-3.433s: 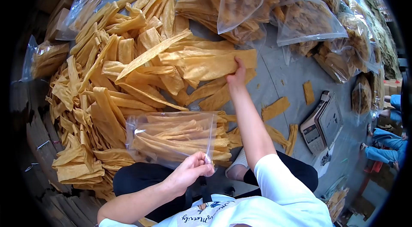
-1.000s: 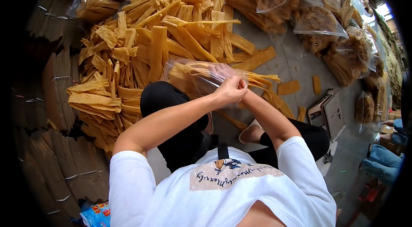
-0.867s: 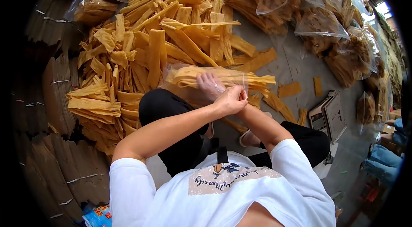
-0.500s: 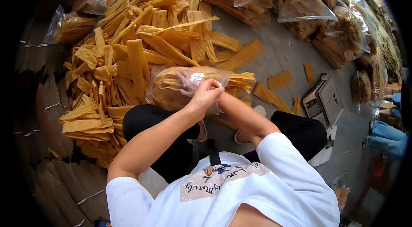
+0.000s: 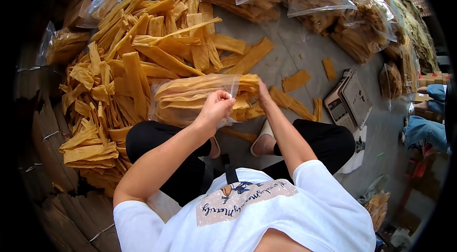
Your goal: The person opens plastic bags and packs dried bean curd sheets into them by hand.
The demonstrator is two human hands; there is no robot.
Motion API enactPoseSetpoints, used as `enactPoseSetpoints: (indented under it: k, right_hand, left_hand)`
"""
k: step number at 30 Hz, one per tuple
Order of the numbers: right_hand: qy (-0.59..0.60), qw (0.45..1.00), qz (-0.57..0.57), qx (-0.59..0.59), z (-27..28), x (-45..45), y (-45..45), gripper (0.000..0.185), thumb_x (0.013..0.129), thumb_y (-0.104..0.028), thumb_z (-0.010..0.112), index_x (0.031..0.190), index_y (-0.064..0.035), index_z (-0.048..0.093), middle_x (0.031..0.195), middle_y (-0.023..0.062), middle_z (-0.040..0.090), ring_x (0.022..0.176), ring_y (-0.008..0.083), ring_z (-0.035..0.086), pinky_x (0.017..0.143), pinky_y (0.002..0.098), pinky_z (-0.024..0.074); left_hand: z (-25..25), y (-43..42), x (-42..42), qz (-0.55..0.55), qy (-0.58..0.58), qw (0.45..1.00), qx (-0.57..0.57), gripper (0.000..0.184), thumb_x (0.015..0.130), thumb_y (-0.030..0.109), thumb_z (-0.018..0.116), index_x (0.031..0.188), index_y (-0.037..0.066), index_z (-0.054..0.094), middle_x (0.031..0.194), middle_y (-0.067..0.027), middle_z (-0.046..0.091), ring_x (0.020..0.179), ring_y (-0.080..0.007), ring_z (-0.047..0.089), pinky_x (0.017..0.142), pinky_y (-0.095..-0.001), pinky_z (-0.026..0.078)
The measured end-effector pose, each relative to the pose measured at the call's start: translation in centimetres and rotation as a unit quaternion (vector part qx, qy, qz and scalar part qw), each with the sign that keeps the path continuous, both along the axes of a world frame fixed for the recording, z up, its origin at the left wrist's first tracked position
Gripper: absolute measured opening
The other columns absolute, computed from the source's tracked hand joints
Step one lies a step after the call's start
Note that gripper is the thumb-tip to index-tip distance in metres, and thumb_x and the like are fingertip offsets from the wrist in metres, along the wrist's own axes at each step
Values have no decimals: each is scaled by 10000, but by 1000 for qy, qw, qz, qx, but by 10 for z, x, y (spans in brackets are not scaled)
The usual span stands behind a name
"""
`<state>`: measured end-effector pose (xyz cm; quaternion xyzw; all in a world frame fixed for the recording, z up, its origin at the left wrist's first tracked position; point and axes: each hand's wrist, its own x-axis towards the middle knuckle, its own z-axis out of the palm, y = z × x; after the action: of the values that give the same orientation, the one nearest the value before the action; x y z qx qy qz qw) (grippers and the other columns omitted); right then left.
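My left hand (image 5: 219, 105) pinches the open edge of a clear plastic bag (image 5: 159, 109) between thumb and fingertips. Long, dried, golden-yellow strips (image 5: 185, 91) lie inside the bag, and their right ends stick out of its mouth. Against those protruding ends rests my right hand (image 5: 263, 94), seen edge-on. Its fingers are mostly hidden by the strips, so whether they grip or only press cannot be made out. The bag lies low in front of my knees, beside a large heap of loose strips (image 5: 138, 68).
A scale (image 5: 350, 102) sits on the grey floor at the right, near a few stray strips (image 5: 296, 81). Filled plastic bags (image 5: 321, 6) are piled at the back right. Flattened cardboard (image 5: 54, 133) lies on the left. Another person's blue-clad legs (image 5: 426, 130) show at far right.
My right hand has come out of the bag and moved right to the protruding strip ends. My left hand still pinches the bag's edge. The whole view has shifted slightly.
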<state>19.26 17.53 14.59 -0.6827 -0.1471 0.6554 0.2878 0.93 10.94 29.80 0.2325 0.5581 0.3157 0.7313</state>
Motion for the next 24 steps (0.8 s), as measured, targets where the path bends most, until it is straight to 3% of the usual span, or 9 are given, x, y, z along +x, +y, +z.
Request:
enactPoseSetpoints:
  k: [2,6,8,10,12,13,18,20,24]
  right_hand:
    - [-30,969,166,180,-69,-1,-6,622,866,-528,382,1309,-91,386,1386,130,286,1262,265,304,968,441,317]
    - [28,961,222,160,-23,14,1,689,854,-540,418,1367,-97,290,1402,103,290,1277,221,284,977,424,289]
    - [-21,998,-12,62,-31,30,21,688,866,-521,411,1364,-62,287,1406,95,298,1264,228,315,1001,407,266]
    - [104,988,-108,40,-41,23,22,699,874,-517,403,1357,-25,290,1406,130,298,1258,236,329,1027,363,243]
    - [54,990,107,73,-79,1,18,700,874,-510,417,1355,-16,296,1394,169,314,1274,248,308,1045,329,216]
    - [139,986,79,49,-9,-13,12,681,871,-493,442,1329,-1,331,1330,178,401,1219,238,387,1000,305,294]
    - [-91,987,128,37,-107,49,81,464,852,-334,557,1165,4,499,933,95,585,803,177,553,672,297,447]
    - [-176,980,-6,88,-120,44,108,310,832,-227,597,1051,-11,555,788,64,568,663,161,528,524,277,395]
    - [-58,995,-79,-35,-167,35,153,471,782,-155,649,1175,42,481,892,133,586,677,192,532,594,309,439]
  left_hand:
    - [0,0,3,-1,7,1000,-5,100,831,77,550,792,78,458,596,18,452,524,-68,411,516,-191,325]
    - [0,0,8,8,38,999,-28,101,812,57,554,800,72,456,599,14,459,523,-68,416,509,-201,324]
    - [-2,0,8,-26,45,998,-33,98,805,56,553,794,70,457,603,14,463,524,-66,418,511,-201,326]
    - [-1,-4,10,-49,27,997,-56,121,788,50,562,762,85,448,588,26,448,516,-58,412,506,-198,323]
    - [0,-6,14,-66,29,995,-67,139,782,46,573,759,91,444,595,31,447,521,-53,418,501,-193,322]
    - [8,-5,15,-67,50,994,-66,145,787,42,578,761,91,444,600,35,445,527,-51,424,502,-188,325]
    - [0,-8,14,-40,23,995,-88,131,802,44,572,798,83,447,625,35,451,551,-50,429,517,-187,335]
    - [-3,-8,12,-54,-9,993,-103,135,800,42,575,814,85,448,642,35,460,563,-48,430,521,-184,333]
    - [-1,-6,8,-53,-42,990,-125,148,796,36,582,801,98,447,648,43,464,570,-40,426,512,-175,317]
